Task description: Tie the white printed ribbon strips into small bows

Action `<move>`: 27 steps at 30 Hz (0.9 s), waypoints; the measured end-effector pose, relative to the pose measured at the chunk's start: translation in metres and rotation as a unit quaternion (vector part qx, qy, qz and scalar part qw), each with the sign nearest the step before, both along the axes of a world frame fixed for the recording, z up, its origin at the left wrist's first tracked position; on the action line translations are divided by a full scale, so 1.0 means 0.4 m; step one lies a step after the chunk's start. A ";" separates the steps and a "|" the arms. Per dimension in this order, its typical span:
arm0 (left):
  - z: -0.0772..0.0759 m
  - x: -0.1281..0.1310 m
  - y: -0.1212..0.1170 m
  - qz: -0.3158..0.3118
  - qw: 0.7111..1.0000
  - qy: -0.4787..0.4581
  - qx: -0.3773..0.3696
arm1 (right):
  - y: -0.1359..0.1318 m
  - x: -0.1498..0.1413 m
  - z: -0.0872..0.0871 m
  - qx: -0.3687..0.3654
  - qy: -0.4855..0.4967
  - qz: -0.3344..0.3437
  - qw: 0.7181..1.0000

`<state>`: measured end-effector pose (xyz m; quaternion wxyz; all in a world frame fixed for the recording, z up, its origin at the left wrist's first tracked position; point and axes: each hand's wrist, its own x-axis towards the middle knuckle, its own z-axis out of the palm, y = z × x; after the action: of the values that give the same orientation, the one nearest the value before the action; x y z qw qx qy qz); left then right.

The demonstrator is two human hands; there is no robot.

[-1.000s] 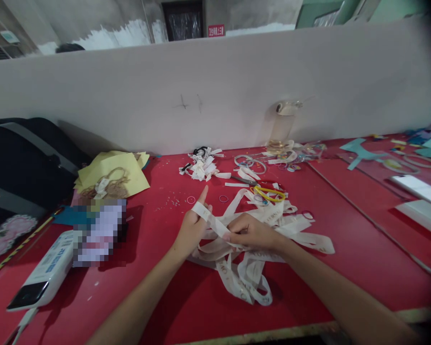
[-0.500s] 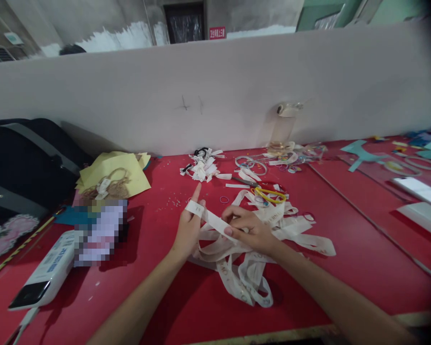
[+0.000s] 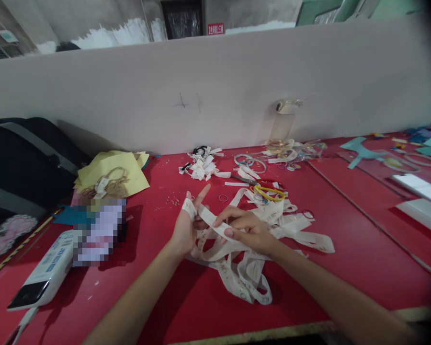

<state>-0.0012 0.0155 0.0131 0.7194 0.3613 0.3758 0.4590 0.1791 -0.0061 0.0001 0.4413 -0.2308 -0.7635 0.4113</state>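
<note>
Red tabletop (image 3: 187, 311), white ribbon (image 3: 251, 266) heaped beneath two hands.
Right hand (image 3: 247, 230): grip pinching a ribbon strip (image 3: 212, 219) that slants forward and leftward toward the left hand (image 3: 185, 225), wrapped near its thumb; whether that one clasps ribbon, I can't tell.

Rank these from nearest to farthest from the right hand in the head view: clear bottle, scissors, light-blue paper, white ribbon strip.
From the right hand:
1. White ribbon strip: between its thumb and fingers.
2. Scissors: just beyond the hand.
3. Clear bottle: farther back, by the partition.
4. Light-blue paper: well off to the right.
</note>
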 end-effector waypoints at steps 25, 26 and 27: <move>-0.009 -0.029 -0.015 -0.005 0.787 0.503 0.356 | -0.006 -0.007 0.016 -0.118 0.058 0.081 0.988; -0.011 -0.032 -0.013 -0.009 0.759 0.531 0.375 | -0.006 -0.006 0.017 -0.122 0.056 0.084 0.987; -0.015 -0.034 -0.011 -0.014 0.741 0.551 0.383 | -0.006 -0.006 0.018 -0.125 0.048 0.089 0.987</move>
<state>-0.0147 0.0110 0.0073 0.1942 0.8014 0.4942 0.2752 0.1766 -0.0087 0.0071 0.4067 -0.1955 -0.7018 0.5513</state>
